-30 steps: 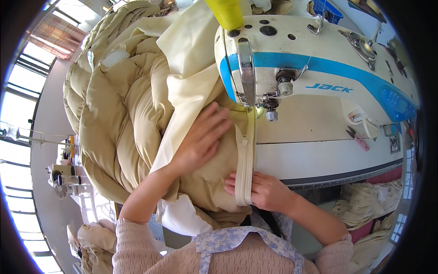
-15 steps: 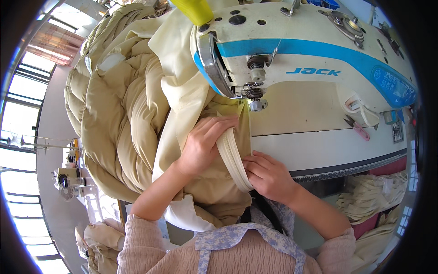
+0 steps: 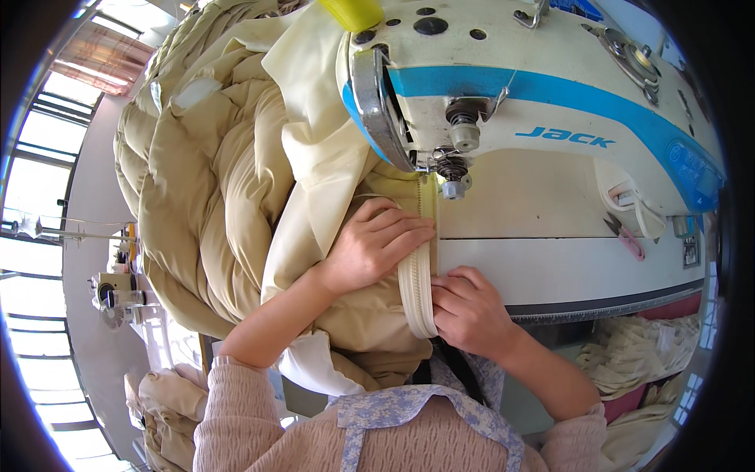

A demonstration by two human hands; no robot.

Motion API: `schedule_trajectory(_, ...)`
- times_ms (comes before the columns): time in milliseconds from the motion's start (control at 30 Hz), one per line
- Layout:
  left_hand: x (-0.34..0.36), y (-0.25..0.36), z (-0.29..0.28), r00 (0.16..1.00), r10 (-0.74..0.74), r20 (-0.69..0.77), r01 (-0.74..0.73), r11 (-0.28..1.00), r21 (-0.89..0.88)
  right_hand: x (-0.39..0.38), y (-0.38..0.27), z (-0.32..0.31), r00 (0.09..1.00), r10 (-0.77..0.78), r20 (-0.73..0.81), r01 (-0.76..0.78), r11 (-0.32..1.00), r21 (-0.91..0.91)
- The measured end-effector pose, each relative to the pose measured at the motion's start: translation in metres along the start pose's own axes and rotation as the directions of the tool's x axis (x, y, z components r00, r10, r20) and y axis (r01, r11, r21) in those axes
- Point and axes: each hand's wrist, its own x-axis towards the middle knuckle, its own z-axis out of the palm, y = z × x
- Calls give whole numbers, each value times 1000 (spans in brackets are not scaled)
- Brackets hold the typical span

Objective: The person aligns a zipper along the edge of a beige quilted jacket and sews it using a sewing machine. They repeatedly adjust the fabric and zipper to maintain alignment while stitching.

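A bulky beige quilted garment (image 3: 212, 181) lies heaped to the left of a white and blue sewing machine (image 3: 550, 118). Its cream zipper strip (image 3: 415, 291) runs down from the presser foot (image 3: 440, 169). My left hand (image 3: 377, 244) presses flat on the fabric, fingertips against the zipper just below the foot. My right hand (image 3: 468, 311) pinches the lower part of the zipper strip from the right, at the table's front edge. A pale cream lining (image 3: 322, 134) folds over the garment beside the machine head.
The white machine bed (image 3: 566, 267) stretches to the right. A yellow thread cone (image 3: 351, 12) stands at the top. Pink-handled snips (image 3: 625, 236) lie on the bed. Cream fabric piles (image 3: 637, 346) sit below right, another padded piece (image 3: 169, 401) lower left.
My left hand's fingers moved from spread flat on the fabric to the zipper edge. My right hand slid up the zipper strip, which now lies straighter under the foot.
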Motion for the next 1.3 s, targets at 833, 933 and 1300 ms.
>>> schedule_trajectory(833,1,11,3,995,-95,-33,94,995,-44,3,2,1,1000,14,4,-14,998,-60)
schedule_trajectory(933,-1,10,5,995,-100,-20,99,994,-45,5,3,0,1000,18,2,-17,998,-57)
schedule_trajectory(1300,2,-14,18,995,2,-97,-1,1000,11,20,15,-1,997,70,13,-69,996,-56)
